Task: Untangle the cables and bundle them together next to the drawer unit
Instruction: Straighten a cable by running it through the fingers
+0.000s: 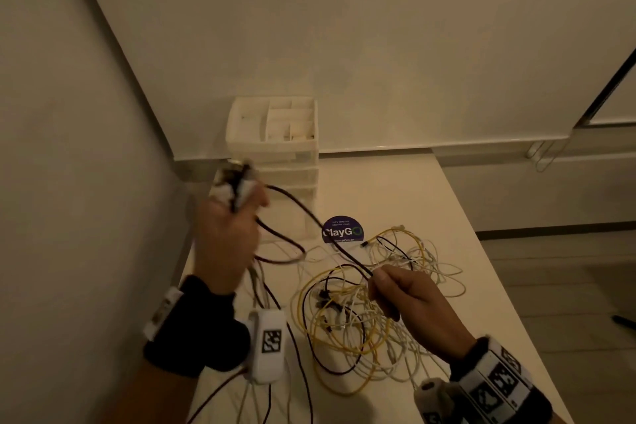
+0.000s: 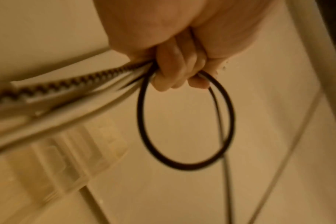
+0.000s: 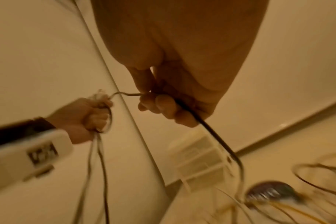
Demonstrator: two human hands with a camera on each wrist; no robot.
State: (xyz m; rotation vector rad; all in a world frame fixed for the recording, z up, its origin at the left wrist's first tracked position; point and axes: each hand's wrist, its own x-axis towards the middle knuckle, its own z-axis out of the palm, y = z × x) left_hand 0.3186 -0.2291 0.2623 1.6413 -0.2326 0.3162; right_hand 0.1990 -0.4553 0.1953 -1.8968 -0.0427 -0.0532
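My left hand (image 1: 229,227) is raised in front of the white drawer unit (image 1: 275,148) and grips a bunch of cable ends (image 1: 237,182), white and dark. A dark cable (image 1: 309,213) runs from that fist down to my right hand (image 1: 395,289), which pinches it above the tangle. In the left wrist view the fist (image 2: 175,71) holds a dark loop (image 2: 184,121) and a braided cable (image 2: 48,86). In the right wrist view my fingers (image 3: 163,106) grip the dark cable (image 3: 211,133). A tangle of yellow, white and black cables (image 1: 371,306) lies on the table.
A round purple ClayGo sticker (image 1: 342,230) lies on the white table (image 1: 395,189) right of the drawer unit. Walls close off the left and back. The table's right edge (image 1: 481,251) drops to the floor. Loose cables hang from my left hand toward the front edge.
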